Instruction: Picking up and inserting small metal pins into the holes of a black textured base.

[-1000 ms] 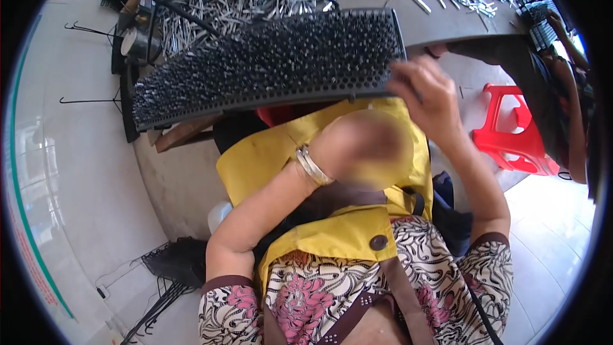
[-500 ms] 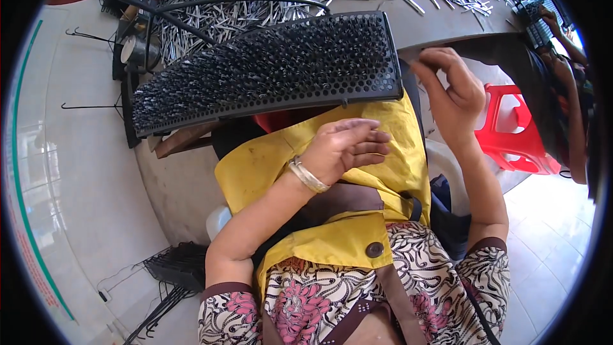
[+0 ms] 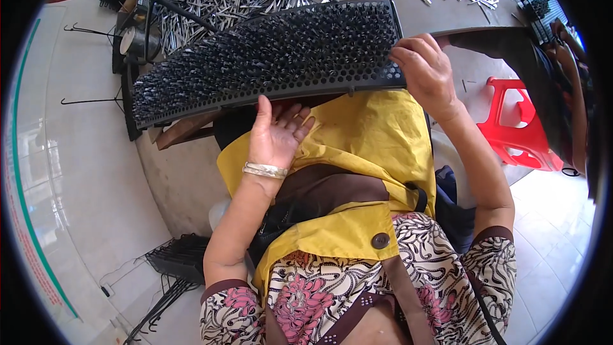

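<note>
At our black perforated tray, we can't tell if our right hand clamps the corner; our left hand has fingers spread. Best keep the tray steady.

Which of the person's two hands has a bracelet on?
The left hand, palm showing: a bracelet circles its wrist. The right hand, at the black tray's end, has a bare wrist.

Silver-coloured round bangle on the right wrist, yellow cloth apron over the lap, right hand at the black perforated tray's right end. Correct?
No: the head view shows the silver-coloured round bangle on the wrist of the left hand. The yellow cloth apron over the lap and the right hand at the black perforated tray's right end are correct.
</note>
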Action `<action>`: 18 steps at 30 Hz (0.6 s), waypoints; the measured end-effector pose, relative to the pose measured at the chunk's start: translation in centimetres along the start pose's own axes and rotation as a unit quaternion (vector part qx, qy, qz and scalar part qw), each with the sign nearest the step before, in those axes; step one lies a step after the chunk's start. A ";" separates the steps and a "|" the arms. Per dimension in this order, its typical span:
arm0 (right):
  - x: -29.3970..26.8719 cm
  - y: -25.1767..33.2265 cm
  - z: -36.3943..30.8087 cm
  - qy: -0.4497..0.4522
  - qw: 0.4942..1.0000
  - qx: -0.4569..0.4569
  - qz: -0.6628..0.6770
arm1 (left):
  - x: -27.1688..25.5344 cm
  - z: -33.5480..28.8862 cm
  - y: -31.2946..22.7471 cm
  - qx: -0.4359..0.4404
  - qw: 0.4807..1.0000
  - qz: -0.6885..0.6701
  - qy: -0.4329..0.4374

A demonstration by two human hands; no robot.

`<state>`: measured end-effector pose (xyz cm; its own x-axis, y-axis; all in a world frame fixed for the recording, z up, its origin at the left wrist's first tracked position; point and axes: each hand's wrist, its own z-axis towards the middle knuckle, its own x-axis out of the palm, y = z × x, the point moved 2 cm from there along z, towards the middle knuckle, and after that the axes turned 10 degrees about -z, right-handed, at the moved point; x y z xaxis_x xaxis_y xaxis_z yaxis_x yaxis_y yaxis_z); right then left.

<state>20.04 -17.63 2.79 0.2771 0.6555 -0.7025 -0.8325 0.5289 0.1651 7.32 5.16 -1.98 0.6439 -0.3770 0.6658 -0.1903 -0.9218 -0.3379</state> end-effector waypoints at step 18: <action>1.5 0.8 -4.4 0.078 0.885 0.429 0.162 | -1.3 1.5 -2.5 0.085 0.995 0.051 -0.017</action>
<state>17.67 -18.53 -1.19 -0.0347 0.8010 -0.5977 -0.1668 0.5850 0.7937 8.11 8.12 -2.99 0.6524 -0.4623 0.6005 -0.1306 -0.8491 -0.5118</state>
